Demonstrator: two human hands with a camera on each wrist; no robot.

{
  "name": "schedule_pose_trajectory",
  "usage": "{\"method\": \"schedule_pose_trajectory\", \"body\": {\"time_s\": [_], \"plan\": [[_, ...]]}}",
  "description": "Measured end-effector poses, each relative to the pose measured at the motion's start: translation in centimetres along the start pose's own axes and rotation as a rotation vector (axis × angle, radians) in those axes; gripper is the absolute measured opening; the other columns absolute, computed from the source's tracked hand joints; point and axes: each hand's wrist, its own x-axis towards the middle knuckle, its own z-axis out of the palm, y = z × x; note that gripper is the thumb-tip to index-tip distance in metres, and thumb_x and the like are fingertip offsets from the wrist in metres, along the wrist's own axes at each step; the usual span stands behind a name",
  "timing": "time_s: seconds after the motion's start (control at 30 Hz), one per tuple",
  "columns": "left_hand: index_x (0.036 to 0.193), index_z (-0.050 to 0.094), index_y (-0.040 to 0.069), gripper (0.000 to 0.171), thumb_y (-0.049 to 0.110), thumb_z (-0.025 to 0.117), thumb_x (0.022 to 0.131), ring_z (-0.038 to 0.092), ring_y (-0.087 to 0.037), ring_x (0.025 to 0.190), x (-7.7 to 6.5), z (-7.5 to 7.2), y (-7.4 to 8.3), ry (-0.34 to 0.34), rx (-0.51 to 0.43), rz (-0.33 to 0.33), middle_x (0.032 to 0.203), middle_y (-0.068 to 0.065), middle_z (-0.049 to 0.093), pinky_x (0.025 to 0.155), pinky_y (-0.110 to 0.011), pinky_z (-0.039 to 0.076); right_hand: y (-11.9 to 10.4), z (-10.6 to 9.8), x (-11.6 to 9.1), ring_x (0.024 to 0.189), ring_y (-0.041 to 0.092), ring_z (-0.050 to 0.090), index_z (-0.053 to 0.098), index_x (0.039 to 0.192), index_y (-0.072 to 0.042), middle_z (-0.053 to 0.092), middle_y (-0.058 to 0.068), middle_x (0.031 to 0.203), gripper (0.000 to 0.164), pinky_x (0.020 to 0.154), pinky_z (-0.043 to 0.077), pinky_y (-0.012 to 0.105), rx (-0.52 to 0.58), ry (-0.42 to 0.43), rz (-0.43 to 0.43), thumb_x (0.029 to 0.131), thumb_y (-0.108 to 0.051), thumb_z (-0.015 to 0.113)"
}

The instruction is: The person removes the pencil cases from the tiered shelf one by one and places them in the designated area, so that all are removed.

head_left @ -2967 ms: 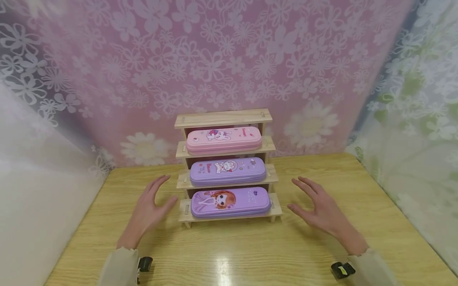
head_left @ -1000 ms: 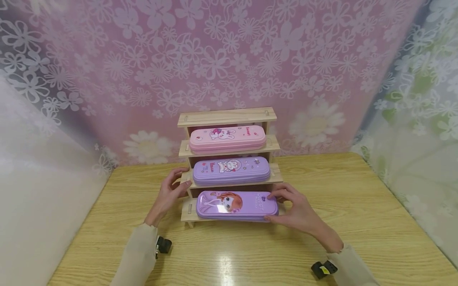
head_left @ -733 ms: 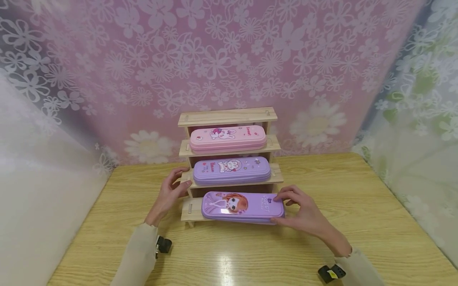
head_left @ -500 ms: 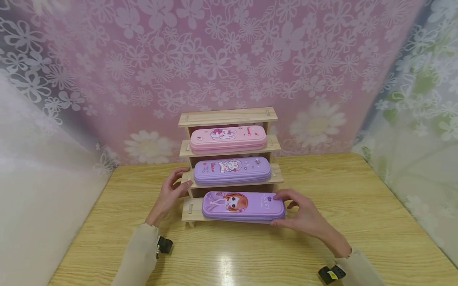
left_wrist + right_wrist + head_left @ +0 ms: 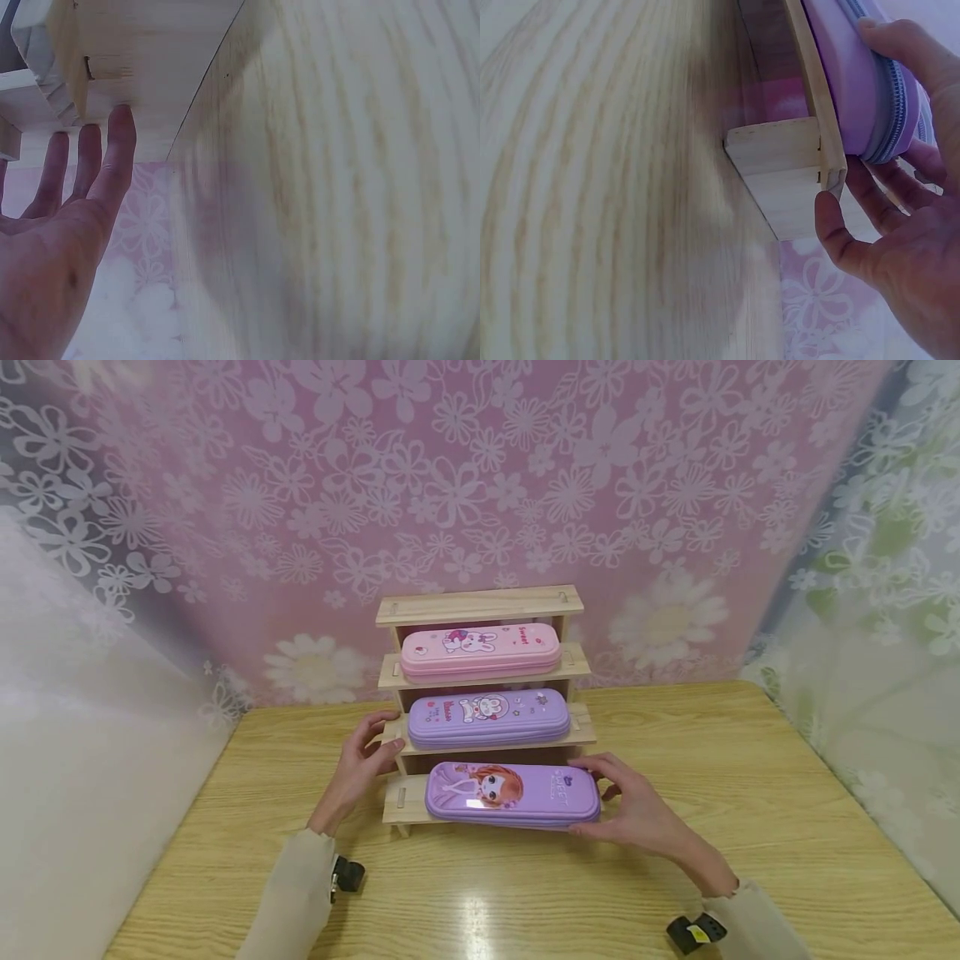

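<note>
A stepped wooden rack (image 5: 480, 605) stands on the table, bearing three zippered pencil cases. My right hand (image 5: 637, 810) grips the right end of the purple pencil case (image 5: 536, 793) with the red-haired doll, on the lowest shelf. This case sits right of centre, its right end angled slightly forward. In the right wrist view, the thumb lies on the zipper side of the purple case (image 5: 847, 82), and the little finger touches the shelf end. My left hand (image 5: 358, 768) holds the left end of the second-lowest shelf, thumb in front; its fingertips (image 5: 120, 120) meet the wood.
A lilac pencil case (image 5: 487, 717) with a rabbit lies on the second-lowest shelf, and a pink pencil case (image 5: 480, 652) on the one above. The wood-grain table (image 5: 420, 893) reaches back to a pink floral curtain (image 5: 480, 468).
Both hands came in from the rack's sides. The left took hold of a shelf end; the right gripped the doll case and slid it rightward. Over the last half second, almost nothing moved.
</note>
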Motion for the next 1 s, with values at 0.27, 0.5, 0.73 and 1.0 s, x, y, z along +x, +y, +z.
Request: {"method": "schedule_pose_trajectory", "body": {"time_s": [0.27,0.5,0.73,1.0], "plan": [[0.145,0.049,0.013,0.046,0.015,0.062,0.101,0.065,-0.016,0.102,0.1,0.1,-0.1,0.005,-0.004,-0.017,0.139,-0.016,0.052,0.078,-0.033,0.061,-0.5,-0.4,-0.1,0.103,0.011,0.054,0.058,0.128,-0.02,0.059,-0.003,0.123,0.08,0.077,0.054,0.031,0.011,-0.042,0.058,0.061,-0.026,0.1],[0.145,0.048,0.013,0.046,0.014,0.062,0.101,0.066,-0.013,0.101,0.0,0.1,-0.1,0.008,-0.02,-0.021,0.139,-0.014,0.052,0.079,-0.034,0.061,-0.6,-0.6,-0.5,0.103,0.012,0.054,0.059,0.126,-0.02,0.06,-0.002,0.124,0.078,0.078,0.052,0.029,0.04,-0.03,0.057,0.061,-0.023,0.101],[0.145,0.049,0.015,0.047,0.016,0.063,0.101,0.065,-0.014,0.101,0.1,0.3,0.1,0.01,-0.014,-0.036,0.139,-0.015,0.052,0.077,-0.032,0.061,0.1,-1.1,-1.3,0.103,0.007,0.052,0.06,0.131,-0.018,0.058,-0.001,0.126,0.074,0.08,0.051,0.023,0.075,-0.027,0.058,0.068,-0.029,0.098],[0.146,0.048,0.016,0.046,0.015,0.062,0.102,0.066,-0.013,0.101,0.0,0.2,-0.1,0.012,-0.015,-0.032,0.142,-0.013,0.051,0.079,-0.034,0.061,1.0,-2.1,-1.9,0.107,0.004,0.051,0.062,0.131,-0.02,0.054,0.0,0.129,0.071,0.082,0.051,0.021,0.059,-0.032,0.064,0.069,-0.025,0.097]]}}
